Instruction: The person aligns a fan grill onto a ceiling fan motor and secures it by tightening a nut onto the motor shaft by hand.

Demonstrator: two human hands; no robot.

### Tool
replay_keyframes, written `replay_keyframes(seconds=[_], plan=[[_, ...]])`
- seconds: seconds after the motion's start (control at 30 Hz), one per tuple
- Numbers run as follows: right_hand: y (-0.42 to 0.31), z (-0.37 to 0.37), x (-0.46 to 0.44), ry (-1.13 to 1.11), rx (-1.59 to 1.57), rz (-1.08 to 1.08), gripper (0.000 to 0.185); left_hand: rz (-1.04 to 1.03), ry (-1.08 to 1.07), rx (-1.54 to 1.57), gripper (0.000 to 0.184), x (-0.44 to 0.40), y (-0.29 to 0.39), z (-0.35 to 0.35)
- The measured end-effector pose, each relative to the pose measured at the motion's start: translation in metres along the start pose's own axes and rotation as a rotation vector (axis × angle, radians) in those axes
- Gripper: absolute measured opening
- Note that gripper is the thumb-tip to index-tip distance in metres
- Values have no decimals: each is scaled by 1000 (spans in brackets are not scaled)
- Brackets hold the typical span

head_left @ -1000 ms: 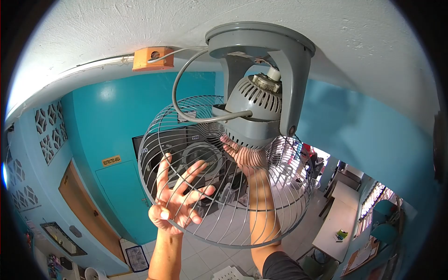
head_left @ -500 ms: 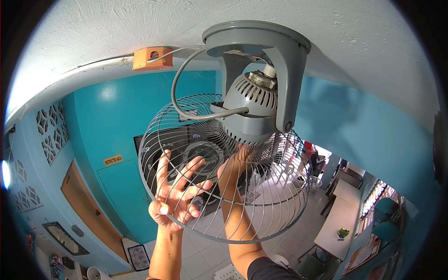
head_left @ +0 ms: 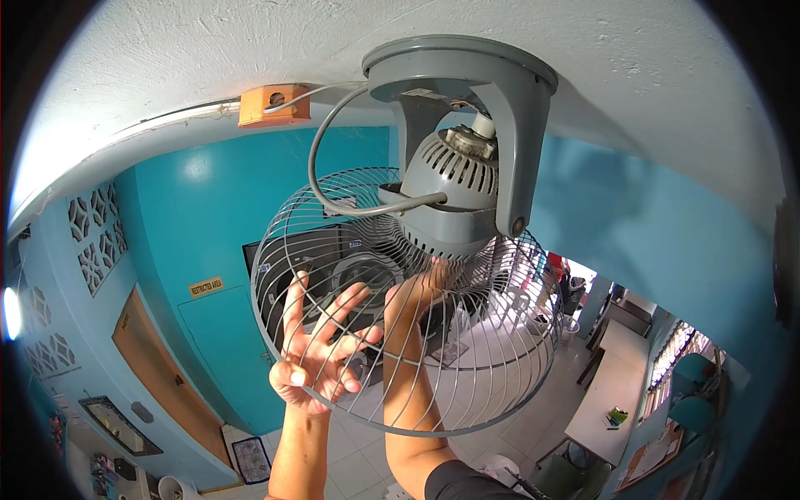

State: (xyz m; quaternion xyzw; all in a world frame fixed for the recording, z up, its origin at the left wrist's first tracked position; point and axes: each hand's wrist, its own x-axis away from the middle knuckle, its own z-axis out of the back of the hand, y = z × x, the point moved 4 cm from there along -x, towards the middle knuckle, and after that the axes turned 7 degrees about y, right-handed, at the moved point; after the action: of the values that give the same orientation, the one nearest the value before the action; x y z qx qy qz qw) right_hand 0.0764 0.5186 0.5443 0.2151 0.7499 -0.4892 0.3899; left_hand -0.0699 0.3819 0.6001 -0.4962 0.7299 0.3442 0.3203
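Note:
A grey fan motor (head_left: 450, 179) hangs from a round ceiling mount (head_left: 462, 67), with a thick grey cable looping out at its left. Below it spreads a round wire cage (head_left: 492, 375). At the cage's left rim, my left hand (head_left: 321, 350) has its fingers spread, with the thumb by the rim wire. My right hand (head_left: 427, 287) is up behind the cage wires, close under the motor housing. Wires cover part of it, and whatever its fingers touch or hold is hidden.
An orange box (head_left: 273, 106) sits on the ceiling at the left, joined to the cable. Beyond are a teal wall, a brown door (head_left: 167, 379), a door mat (head_left: 251, 460) and a long table (head_left: 612, 383) at the right.
My right hand has shifted a little left under the motor, its fingers more bunched and its forearm further left. My left hand stays at the rim. The view has moved slightly.

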Motion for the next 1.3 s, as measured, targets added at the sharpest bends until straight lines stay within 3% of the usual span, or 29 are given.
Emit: replay_keyframes(seconds=[0.13,0.17,0.2,0.3,0.33,0.37,0.43,0.47,0.5,0.57,0.6,0.63,0.7,0.87,1.3], plan=[[52,-39,7,-55,270,330,33,-3,-38,110,95,-4,4,0],[54,-41,-4,38,279,445,32,0,-49,140,95,-4,4,-2],[-24,1,-10,329,130,531,36,1,-56,162,94,-4,4,-4],[6,-14,-7,289,198,571,35,11,-70,156,93,-3,4,-1],[29,-25,-1,83,197,316,33,7,-60,152,93,-3,4,-1],[59,-50,14,83,194,317,33,5,-62,150,93,-3,5,-2],[128,-99,37,180,-323,-23,35,11,-47,157,94,-4,4,-3],[45,-36,-3,283,-767,-376,29,16,-53,155,93,-3,5,-2],[25,-4,-17,279,-772,-376,29,12,-54,152,93,-3,5,-1],[-13,20,-30,-359,433,446,36,15,-52,117,93,-3,5,1],[-24,28,-42,-506,443,345,37,4,-61,114,93,-2,5,4],[-10,25,-46,-508,445,343,37,5,-59,115,93,-2,4,5],[-7,25,-36,165,729,1235,38,15,-95,122,93,-2,4,6],[-19,32,-51,-67,681,1120,37,1,-91,132,93,0,1,7],[-25,36,-53,-111,686,1090,37,-38,-81,267,92,-2,-2,-4]])
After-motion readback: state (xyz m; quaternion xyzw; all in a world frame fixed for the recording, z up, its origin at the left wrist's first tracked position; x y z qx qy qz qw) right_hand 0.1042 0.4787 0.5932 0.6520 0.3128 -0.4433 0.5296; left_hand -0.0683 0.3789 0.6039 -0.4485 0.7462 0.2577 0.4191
